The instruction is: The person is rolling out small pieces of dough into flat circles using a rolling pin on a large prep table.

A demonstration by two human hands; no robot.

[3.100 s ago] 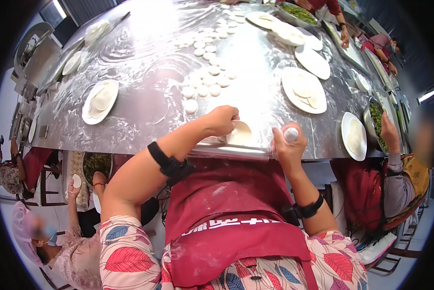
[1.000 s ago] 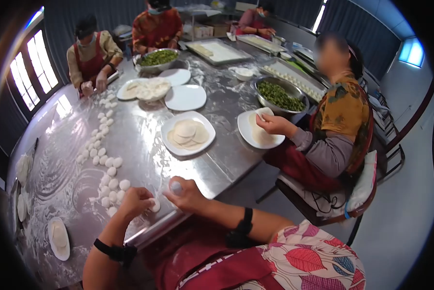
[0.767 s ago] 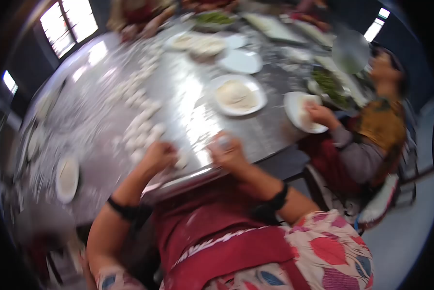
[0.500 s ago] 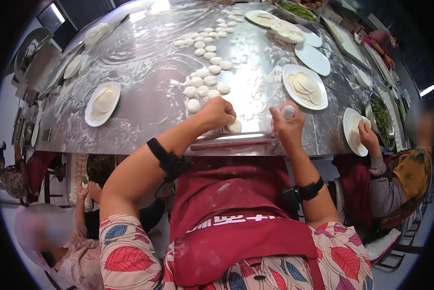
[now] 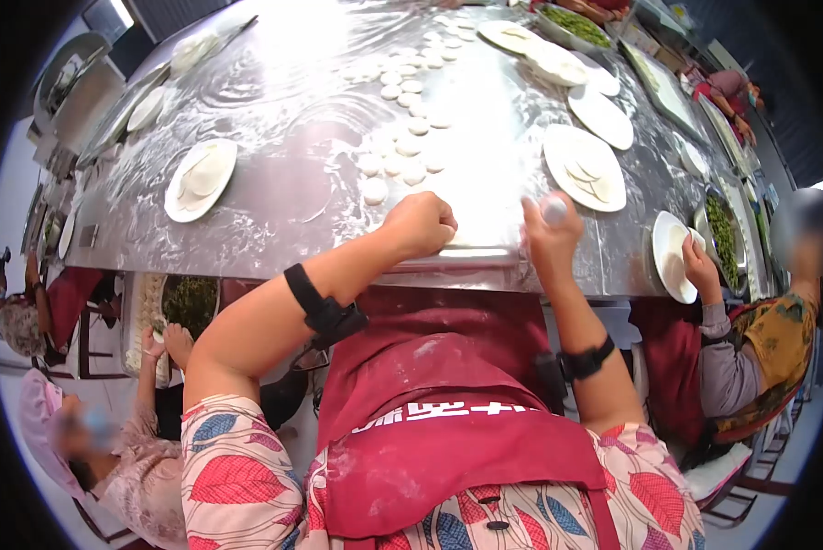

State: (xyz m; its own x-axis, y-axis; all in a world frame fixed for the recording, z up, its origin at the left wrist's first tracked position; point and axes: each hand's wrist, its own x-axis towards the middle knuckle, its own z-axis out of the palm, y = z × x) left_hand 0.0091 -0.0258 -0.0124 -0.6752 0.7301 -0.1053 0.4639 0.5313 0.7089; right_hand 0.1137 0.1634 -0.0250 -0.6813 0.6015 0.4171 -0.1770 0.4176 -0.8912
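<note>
Your left hand [image 5: 421, 223] is over the worktop [image 5: 274, 211], close to its front edge, with the fingers curled in and closed. Glare washes out the surface beneath them, so you cannot tell whether the tips pinch any dough. Your right hand [image 5: 555, 240], also by the front edge and apart from the left, wraps its fingers around a pale rolling pin [image 5: 554, 209], whose rounded end shows at the top of the fist.

Beyond your left hand, small dough rounds [image 5: 412, 145] trail in a loose line toward the far edge, the nearest one just beyond your knuckles. Past your right hand, a white plate [image 5: 558, 151] carries overlapping flat wrappers [image 5: 590, 172]. On the left part of the worktop, an oval-looking plate [image 5: 177, 207] holds more wrappers. Flour is streaked over the metal.

Near the right edge, a co-worker's hand [image 5: 700, 268] is at a plate of flat dough [image 5: 673, 261], beside a metal bowl of chopped greens [image 5: 722, 234]; its exact grip is too small to tell. Below the left front edge, another co-worker's hands [image 5: 166, 344] are between a tray of pale shaped pieces [image 5: 146, 312] and a second bowl of greens [image 5: 190, 304].
</note>
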